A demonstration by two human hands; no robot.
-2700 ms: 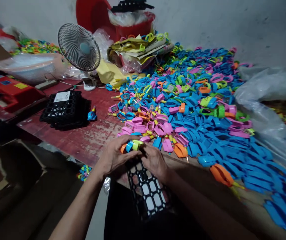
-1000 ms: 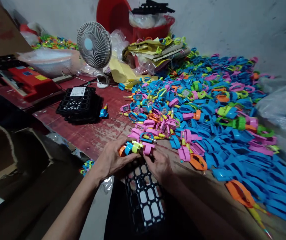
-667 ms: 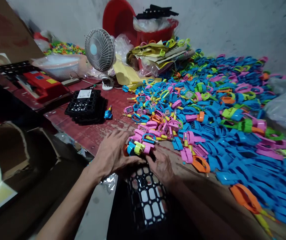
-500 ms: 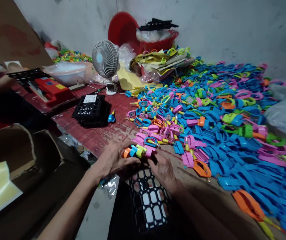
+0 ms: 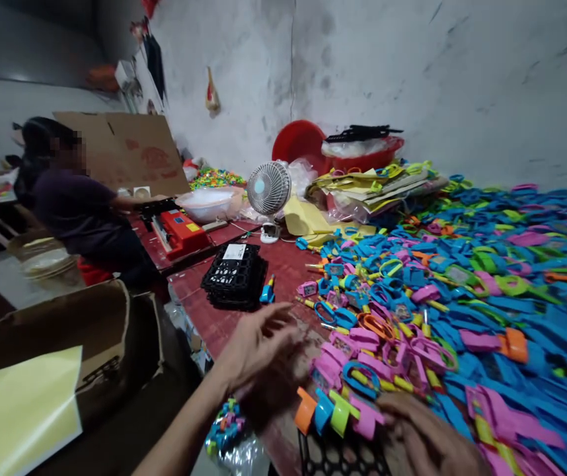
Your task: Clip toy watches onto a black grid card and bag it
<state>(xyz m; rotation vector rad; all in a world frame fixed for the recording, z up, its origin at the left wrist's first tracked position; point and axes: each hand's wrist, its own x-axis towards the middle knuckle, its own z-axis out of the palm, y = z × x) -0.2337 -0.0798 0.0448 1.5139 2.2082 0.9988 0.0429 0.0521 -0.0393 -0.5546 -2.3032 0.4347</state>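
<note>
My left hand [image 5: 258,344] hovers over the red table's near edge with its fingers spread and nothing in it, slightly blurred. A short row of plastic pieces, orange [image 5: 304,411], blue [image 5: 322,411], green [image 5: 340,413] and pink [image 5: 363,420], stands on the top edge of a black grid tray [image 5: 336,457] at the bottom of the view. My right hand [image 5: 425,437] lies just right of that row, fingertips close to the pink piece; its fingers are blurred and partly cut off. A huge pile of blue, pink, green and orange plastic pieces [image 5: 462,297] covers the table to the right.
A stack of black trays [image 5: 236,274] and a small fan [image 5: 268,188] stand further back. A red machine [image 5: 184,231], a white bowl [image 5: 209,201] and another seated person [image 5: 75,211] are at left. An open cardboard box [image 5: 65,344] sits beside me.
The view has tilted up, showing the wall and the other person. My left hand has come off the row of pieces and opened; my right hand has shifted right of the row.
</note>
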